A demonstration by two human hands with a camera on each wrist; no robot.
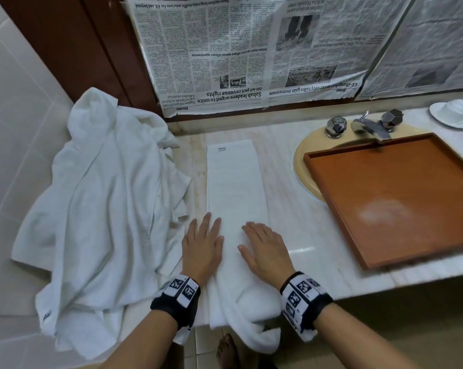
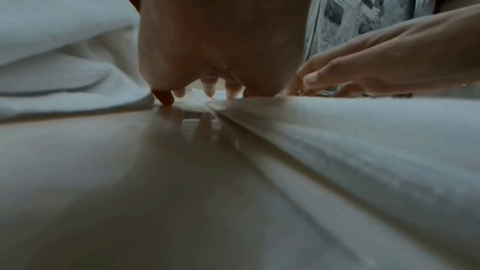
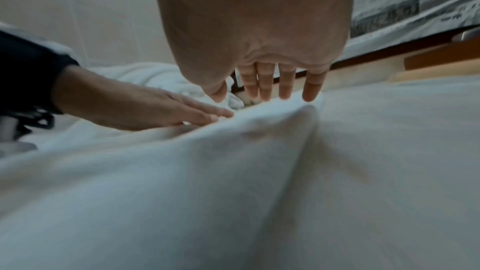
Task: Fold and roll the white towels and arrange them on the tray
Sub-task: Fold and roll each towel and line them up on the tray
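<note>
Folded towel (image 1: 235,182) | marble counter (image 1: 286,209) | tiled wall (image 1: 20,115) | newspaper backdrop (image 1: 225,49)

You are working in a narrow lane down the middle of the table (image 1: 286,198), where the folded towel (image 1: 235,182) is lying flat. On your left hand's (image 1: 202,246) side, the heap of loose towels (image 1: 105,198) is crowding close against the strip, leaving only a thin gap of bare marble. On your right hand's (image 1: 265,249) side, a wider band of open table is running up to the wooden tray (image 1: 331,198), whose raised rim is blocking a low sweep. Beyond the strip, the newspaper-covered wall (image 1: 238,49) and the faucet (image 1: 368,126) are closing off the far edge.
</note>
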